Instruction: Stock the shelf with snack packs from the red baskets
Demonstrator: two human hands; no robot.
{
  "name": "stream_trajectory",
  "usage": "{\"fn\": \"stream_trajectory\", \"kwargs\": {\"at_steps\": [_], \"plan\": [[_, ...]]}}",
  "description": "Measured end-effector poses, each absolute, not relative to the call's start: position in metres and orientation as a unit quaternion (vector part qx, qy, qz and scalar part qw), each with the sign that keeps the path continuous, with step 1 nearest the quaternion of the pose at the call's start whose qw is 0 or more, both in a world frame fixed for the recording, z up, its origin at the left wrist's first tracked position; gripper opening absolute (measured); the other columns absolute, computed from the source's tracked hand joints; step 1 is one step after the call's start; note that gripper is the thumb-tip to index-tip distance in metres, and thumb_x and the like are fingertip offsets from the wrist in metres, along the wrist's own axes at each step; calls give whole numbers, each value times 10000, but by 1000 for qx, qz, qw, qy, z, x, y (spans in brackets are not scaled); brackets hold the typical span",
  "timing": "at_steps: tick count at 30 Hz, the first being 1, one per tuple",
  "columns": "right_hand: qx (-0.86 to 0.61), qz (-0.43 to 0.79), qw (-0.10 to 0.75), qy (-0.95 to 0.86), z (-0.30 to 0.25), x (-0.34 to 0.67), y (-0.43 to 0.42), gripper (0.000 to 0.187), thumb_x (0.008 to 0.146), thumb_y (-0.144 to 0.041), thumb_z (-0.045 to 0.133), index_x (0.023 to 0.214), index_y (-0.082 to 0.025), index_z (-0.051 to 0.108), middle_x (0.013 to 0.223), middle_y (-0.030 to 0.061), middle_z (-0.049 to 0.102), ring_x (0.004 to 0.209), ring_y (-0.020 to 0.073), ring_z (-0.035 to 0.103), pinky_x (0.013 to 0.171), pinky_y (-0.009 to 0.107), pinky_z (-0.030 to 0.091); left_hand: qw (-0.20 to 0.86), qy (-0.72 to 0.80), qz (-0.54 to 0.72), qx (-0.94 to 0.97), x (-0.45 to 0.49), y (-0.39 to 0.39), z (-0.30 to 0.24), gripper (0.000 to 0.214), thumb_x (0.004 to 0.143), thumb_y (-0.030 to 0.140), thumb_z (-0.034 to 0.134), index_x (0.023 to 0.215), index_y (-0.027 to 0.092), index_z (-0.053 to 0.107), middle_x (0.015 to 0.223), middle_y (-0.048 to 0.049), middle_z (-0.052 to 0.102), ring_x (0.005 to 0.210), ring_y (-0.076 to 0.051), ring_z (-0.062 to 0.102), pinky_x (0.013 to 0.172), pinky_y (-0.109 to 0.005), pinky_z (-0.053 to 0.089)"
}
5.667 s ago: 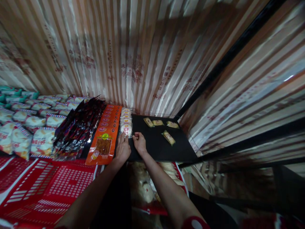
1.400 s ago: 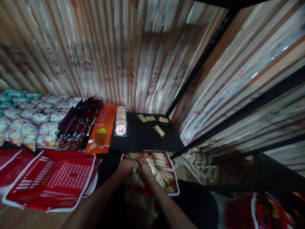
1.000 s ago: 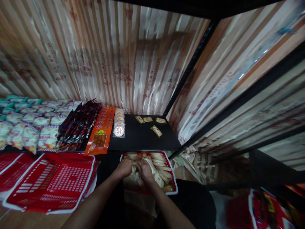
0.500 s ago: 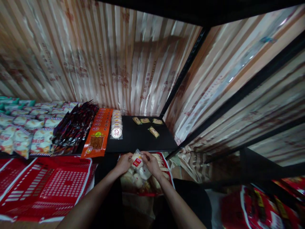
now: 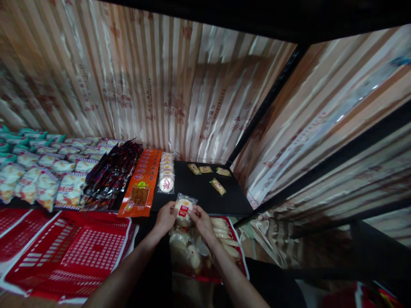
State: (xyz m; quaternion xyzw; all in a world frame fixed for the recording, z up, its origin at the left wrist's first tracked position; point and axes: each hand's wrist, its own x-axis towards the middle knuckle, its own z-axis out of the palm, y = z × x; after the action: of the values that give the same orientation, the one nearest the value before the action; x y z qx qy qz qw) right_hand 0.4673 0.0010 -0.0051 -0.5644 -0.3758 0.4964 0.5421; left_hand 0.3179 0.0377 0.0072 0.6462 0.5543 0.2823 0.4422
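Between my two hands is a round pale cake in a clear wrapper [image 5: 184, 210], with a red and yellow label facing up. My left hand [image 5: 166, 219] pinches its left edge, and my right hand [image 5: 201, 221] grips the right edge. The packet is held just in front of the black shelf [image 5: 189, 194], above a red basket [image 5: 242, 261] filled with similar wrapped pale cakes [image 5: 192, 254]. On the shelf, beyond my left hand, a row of wrapped round cakes [image 5: 166, 182] runs back toward the curtain.
Left of the row lie an orange snack packet [image 5: 139, 182], a pile of dark shiny packets [image 5: 111, 171] and many white bags [image 5: 70, 190]. Several small yellowish packets [image 5: 218, 187] sit at the shelf's right. A red basket [image 5: 86, 252] stands lower left. A black post [image 5: 266, 107] rises at the corner.
Both hands have raised the wrapped cake from over the basket toward the shelf edge, and its label now faces up more flatly. The camera view has shifted somewhat to the left.
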Motion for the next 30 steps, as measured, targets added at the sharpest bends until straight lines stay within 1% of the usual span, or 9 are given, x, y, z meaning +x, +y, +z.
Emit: {"fn": "stream_trajectory", "kwargs": {"at_steps": [2, 5, 8, 11, 14, 17, 20, 25, 30], "plan": [[-572, 474, 539, -398, -7, 461, 16, 405, 573, -515, 709, 802, -190, 626, 704, 4, 658, 627, 152, 592, 628, 270, 470, 430, 570, 296, 634, 313, 46, 7, 238, 801, 148, 442, 976, 165, 603, 900, -39, 696, 794, -127, 640, 719, -226, 468], [-585, 449, 524, -426, -11, 451, 41, 369, 600, -489, 673, 805, -184, 642, 709, 1, 651, 616, 141, 573, 621, 259, 459, 403, 598, 318, 616, 306, 58, 6, 291, 813, 165, 430, 1070, 159, 567, 968, -70, 681, 862, -153, 633, 788, -274, 467], [-599, 436, 499, -449, -15, 441, 65, 334, 601, -466, 646, 768, -177, 646, 670, -2, 637, 591, 133, 550, 591, 245, 441, 356, 626, 346, 602, 302, 69, 4, 400, 805, 151, 439, 1201, 109, 474, 1088, -115, 631, 974, -168, 600, 872, -294, 448], [-624, 416, 465, -471, -18, 432, 81, 279, 631, -423, 618, 757, -176, 651, 654, -4, 635, 588, 131, 545, 571, 232, 428, 285, 644, 346, 619, 301, 75, -2, 491, 784, 124, 455, 1269, 62, 409, 1176, -151, 564, 1090, -195, 532, 949, -316, 411], [-662, 380, 425, -486, -19, 425, 92, 240, 669, -386, 598, 778, -184, 665, 659, -5, 644, 598, 133, 555, 560, 222, 422, 201, 647, 334, 655, 301, 75, -8, 491, 770, 99, 452, 1260, 75, 442, 1231, -154, 505, 1171, -226, 451, 1006, -347, 366], [-694, 343, 385, -502, -18, 422, 97, 214, 698, -360, 585, 798, -192, 673, 674, -6, 653, 608, 132, 566, 563, 215, 418, 140, 644, 317, 683, 303, 72, -10, 438, 780, 88, 421, 1207, 107, 516, 1260, -147, 468, 1171, -242, 427, 1007, -369, 362], [-712, 319, 346, -521, -13, 419, 100, 200, 733, -338, 565, 825, -196, 672, 705, -1, 661, 623, 128, 575, 573, 207, 412, 124, 634, 288, 707, 304, 70, -6, 401, 805, 101, 390, 1166, 134, 562, 1267, -134, 465, 1136, -237, 443, 982, -364, 382], [-747, 267, 275, -543, -3, 415, 101, 157, 765, -320, 561, 843, -221, 655, 753, 2, 664, 659, 126, 589, 575, 203, 392, 131, 645, 249, 710, 307, 69, 4, 398, 830, 125, 366, 1175, 131, 563, 1271, -129, 473, 1154, -232, 431, 977, -345, 381], [-764, 223, 253, -550, -2, 412, 101, 133, 771, -304, 566, 860, -230, 633, 819, 13, 651, 702, 136, 599, 606, 220, 395, 137, 650, 239, 708, 308, 70, 7, 393, 832, 124, 365, 1168, 134, 570, 1250, -127, 488, 1155, -232, 435, 957, -339, 396]]}}
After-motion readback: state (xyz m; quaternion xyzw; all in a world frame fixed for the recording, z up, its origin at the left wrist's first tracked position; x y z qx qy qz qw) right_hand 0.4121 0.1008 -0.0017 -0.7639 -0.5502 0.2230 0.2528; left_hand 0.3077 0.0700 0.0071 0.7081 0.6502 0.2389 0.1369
